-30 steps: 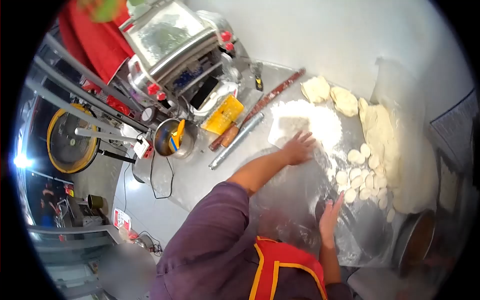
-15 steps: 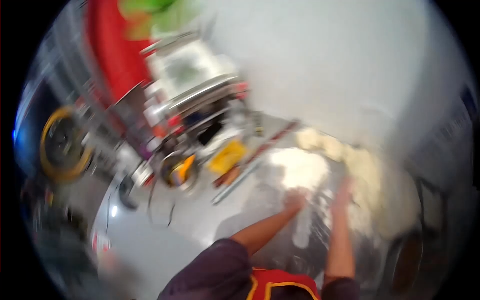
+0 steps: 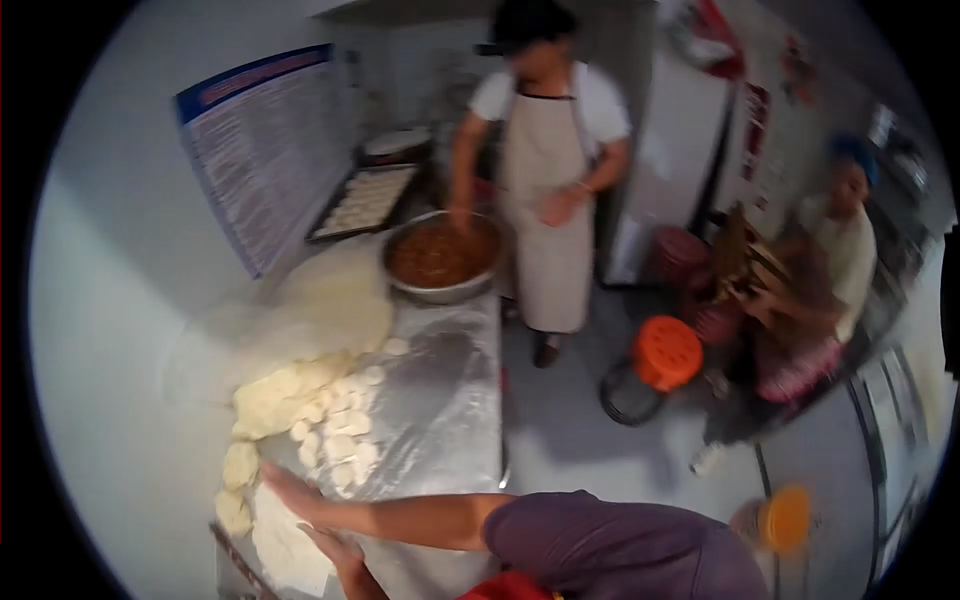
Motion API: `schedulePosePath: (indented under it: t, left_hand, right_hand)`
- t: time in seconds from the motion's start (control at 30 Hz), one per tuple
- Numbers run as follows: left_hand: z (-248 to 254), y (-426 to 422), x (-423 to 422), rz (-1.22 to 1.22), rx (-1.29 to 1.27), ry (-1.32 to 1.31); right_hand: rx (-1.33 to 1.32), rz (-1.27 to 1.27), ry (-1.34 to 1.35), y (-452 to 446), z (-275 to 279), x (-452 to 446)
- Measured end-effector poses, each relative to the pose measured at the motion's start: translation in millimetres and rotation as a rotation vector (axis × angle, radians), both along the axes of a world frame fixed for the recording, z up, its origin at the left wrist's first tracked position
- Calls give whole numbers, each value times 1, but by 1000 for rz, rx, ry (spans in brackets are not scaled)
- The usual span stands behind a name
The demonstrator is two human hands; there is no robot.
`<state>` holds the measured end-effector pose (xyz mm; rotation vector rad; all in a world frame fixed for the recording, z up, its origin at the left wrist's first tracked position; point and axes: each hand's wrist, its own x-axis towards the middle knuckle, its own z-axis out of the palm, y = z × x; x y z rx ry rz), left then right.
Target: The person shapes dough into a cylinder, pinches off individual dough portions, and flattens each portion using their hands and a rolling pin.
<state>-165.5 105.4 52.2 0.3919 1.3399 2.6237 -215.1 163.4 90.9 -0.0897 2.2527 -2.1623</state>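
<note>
My right hand (image 3: 292, 498) lies flat with fingers stretched out, at the edge of a spread of white flour (image 3: 280, 535) on the metal table. Just below it, my left hand (image 3: 338, 548) is also open, its fingers at the flour's near side; no object shows in either. Beyond the right hand, several small dough pieces (image 3: 345, 425) lie beside a large pale mass of dough (image 3: 285, 395). Two dough lumps (image 3: 238, 465) sit by the wall next to the flour. A dark reddish stick (image 3: 238, 558) lies at the lower left.
A co-worker in an apron (image 3: 545, 210) stands at the table's far end, one hand in a metal bowl of brown filling (image 3: 440, 255). Behind the bowl is a tray of pale rounds (image 3: 365, 200). An orange stool (image 3: 668, 352) and a seated person (image 3: 835, 250) are at right.
The view has swung far to the right, bringing the co-workers, bowl and tray into sight. The shelf, yellow container and utensils have left view. Both hands are still at the flour.
</note>
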Motion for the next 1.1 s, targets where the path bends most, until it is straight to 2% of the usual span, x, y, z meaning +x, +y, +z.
schedulePosePath:
  t: [0.03,0.1,0.13,0.17,0.23,0.33,0.4,0.43,0.47,0.57,0.6,0.63,0.7,0.73,0.77,0.83,0.9,0.97,1.0,1.03,1.07,1.1]
  left_hand:
    - [48,17,0,-2,85,-152]
    - [127,54,5,19,232,-457]
    - [152,67,7,37,305,-607]
    - [171,72,11,29,350,-497]
    - [158,67,0,120,43,-227]
    - [181,95,44,-12,-245,-194]
    - [164,105,72,2,-307,-358]
    - [130,103,69,21,-401,-383]
    - [98,102,69,44,-497,-409]
    - [57,127,118,-14,-616,-538]
    - [37,136,126,-50,-661,-575]
    - [21,148,138,-86,-706,-617]
    - [3,176,165,-260,-571,-612]
    - [22,198,187,-294,-636,-601]
    - [-3,211,185,-319,-643,-597]
    - [-32,228,171,-566,-617,-431]
    - [-16,268,198,-629,-636,-348]
    - [-4,307,213,-672,-610,-327]
    - [-9,326,213,-802,-577,-287]
    - [-13,346,211,-931,-543,-244]
    - [-7,368,221,-955,-579,-300]
    - [2,389,234,-978,-623,-354]
  right_hand:
    - [440,-26,58,0,-26,15]
    - [471,28,-106,90,12,96]
    - [592,103,-255,117,-8,111]
    - [619,98,-316,135,-19,130]
    - [620,12,-333,171,-28,172]
    - [617,-127,-179,215,-33,214]
    - [496,-216,-94,246,5,270]
    - [438,-255,-47,261,25,298]
    - [419,-298,-65,272,7,310]
    - [490,-461,-142,299,-70,350]
    - [417,-431,-334,306,-49,377]
    - [399,-437,-366,316,-50,401]
    - [368,-445,-428,332,-55,440]
    - [424,-498,-327,337,-71,459]
    - [481,-552,-226,342,-93,479]
    - [672,-488,-328,358,-116,533]
    - [782,-460,-479,365,-127,596]
    - [780,-649,-622,353,-145,673]
    - [783,-746,-723,345,-156,711]
    - [903,-786,-737,335,-211,757]
    - [737,-996,-1022,313,-200,788]
    - [585,-1294,-1147,284,-206,826]
